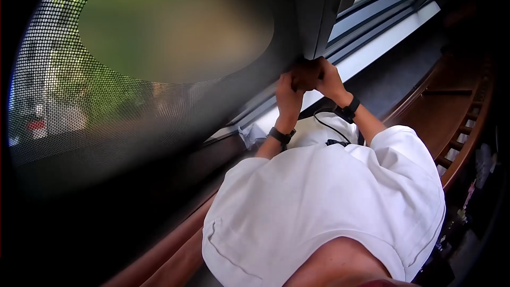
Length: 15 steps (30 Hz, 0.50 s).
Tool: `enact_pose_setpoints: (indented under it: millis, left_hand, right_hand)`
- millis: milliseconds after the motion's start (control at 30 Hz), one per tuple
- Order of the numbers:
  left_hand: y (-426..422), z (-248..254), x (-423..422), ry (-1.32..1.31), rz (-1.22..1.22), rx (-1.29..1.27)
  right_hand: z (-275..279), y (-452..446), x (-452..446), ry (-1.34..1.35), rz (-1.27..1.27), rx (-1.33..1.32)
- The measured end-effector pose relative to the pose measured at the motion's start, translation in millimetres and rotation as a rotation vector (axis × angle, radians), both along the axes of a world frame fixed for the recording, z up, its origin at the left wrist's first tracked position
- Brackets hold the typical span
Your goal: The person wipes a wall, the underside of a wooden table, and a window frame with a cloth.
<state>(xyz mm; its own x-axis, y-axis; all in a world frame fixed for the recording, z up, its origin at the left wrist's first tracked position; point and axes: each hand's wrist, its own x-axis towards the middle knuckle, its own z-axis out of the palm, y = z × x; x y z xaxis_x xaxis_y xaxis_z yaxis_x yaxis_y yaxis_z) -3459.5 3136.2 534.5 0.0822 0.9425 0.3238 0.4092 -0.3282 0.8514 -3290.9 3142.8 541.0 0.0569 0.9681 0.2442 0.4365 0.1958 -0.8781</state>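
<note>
Both hands are close together at the lower end of a dark window frame [313, 16], above the pale sill track. My left hand [286, 95] has its fingers curled against a dark brown object [306, 76]. On the other side of that object, my right hand [330, 81] is closed round its edge. The object is too dark to make out. Each wrist wears a black band. A thin black cord [326, 123] hangs below the hands, in front of the white shirt.
A mesh screen [40, 74] fills the left side, with greenery behind it. The metal window track [393, 32] runs to the upper right. Brown wooden furniture with a slatted rail [451, 101] stands at the right. A crumpled pale cloth [252, 135] lies by the sill.
</note>
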Motion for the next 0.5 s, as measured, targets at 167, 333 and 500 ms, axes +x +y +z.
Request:
enact_pose_setpoints:
  millis: [167, 333, 500]
  left_hand:
    - [4, 31, 44, 0.067, -0.086, -0.073]
    - [24, 30, 101, 0.115, -0.15, -0.173]
    - [49, 28, 165, 0.248, -0.05, -0.097]
  right_hand:
    - [27, 18, 58, -0.075, 0.102, 0.106]
    - [23, 52, 119, -0.301, 0.207, 0.266]
    - [11, 95, 166, -0.368, 0.179, 0.331]
